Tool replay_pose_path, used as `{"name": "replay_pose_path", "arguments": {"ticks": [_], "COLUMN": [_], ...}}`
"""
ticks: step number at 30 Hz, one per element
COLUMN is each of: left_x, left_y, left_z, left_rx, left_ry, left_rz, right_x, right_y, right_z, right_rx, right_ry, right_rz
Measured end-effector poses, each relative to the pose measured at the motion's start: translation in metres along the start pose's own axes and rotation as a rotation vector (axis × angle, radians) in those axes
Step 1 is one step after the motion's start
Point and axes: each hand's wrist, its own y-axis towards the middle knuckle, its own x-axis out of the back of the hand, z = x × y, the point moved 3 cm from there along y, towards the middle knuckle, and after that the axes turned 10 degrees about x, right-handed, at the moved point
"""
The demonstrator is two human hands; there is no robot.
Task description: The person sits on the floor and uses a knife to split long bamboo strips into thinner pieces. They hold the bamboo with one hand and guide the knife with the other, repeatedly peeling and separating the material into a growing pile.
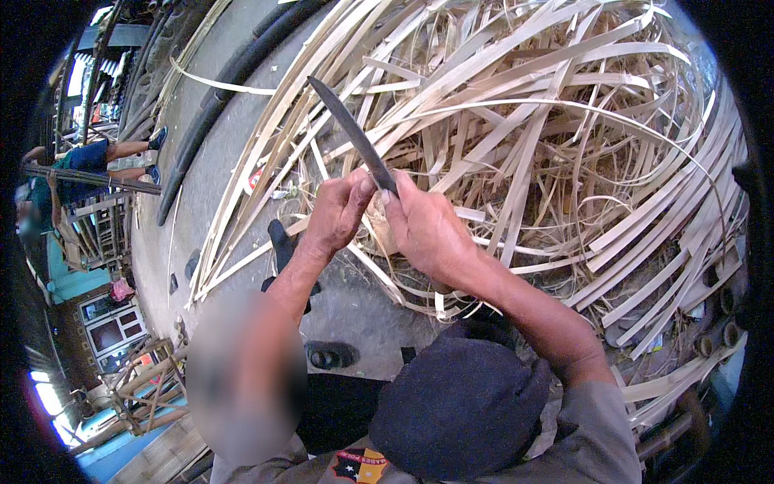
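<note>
The knife (352, 133) points from the right hand (431, 230) toward the far left, its long axis slanting. That hand grips it; the left hand (339, 211) bends its fingers beside the blade's near end, whether pinching anything I cannot tell. Pale strips (524, 153) heap far right.

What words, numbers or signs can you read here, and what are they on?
Patch on the grey shirt: letters run along its red band, but I won't copy them out.
Small red-and-white scrap near the pale strips: too small and blurred to read.
Knife: no writing that I can see.
</note>
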Motion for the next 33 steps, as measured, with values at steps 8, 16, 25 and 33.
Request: {"name": "replay_pose_path", "arguments": {"ticks": [8,16,25,33], "left_x": [-0.002,-0.017,-0.017,-0.013], "left_y": [0.0,-0.001,0.003,0.004], "left_z": [0.005,0.012,0.015,0.014], "left_rx": [-0.054,-0.056,0.03,-0.006], "left_ry": [0.014,0.051,0.096,-0.031], "left_rz": [-0.013,0.005,0.102,0.147], "right_x": [0.006,0.013,-0.004,0.003], "right_y": [0.006,0.002,0.012,0.0], "right_z": [-0.002,-0.012,-0.039,-0.025], "right_rx": [-0.027,-0.106,0.002,-0.057], "right_ry": [-0.111,-0.028,-0.207,0.627], "right_rz": [0.117,0.167,0.138,0.057]}}
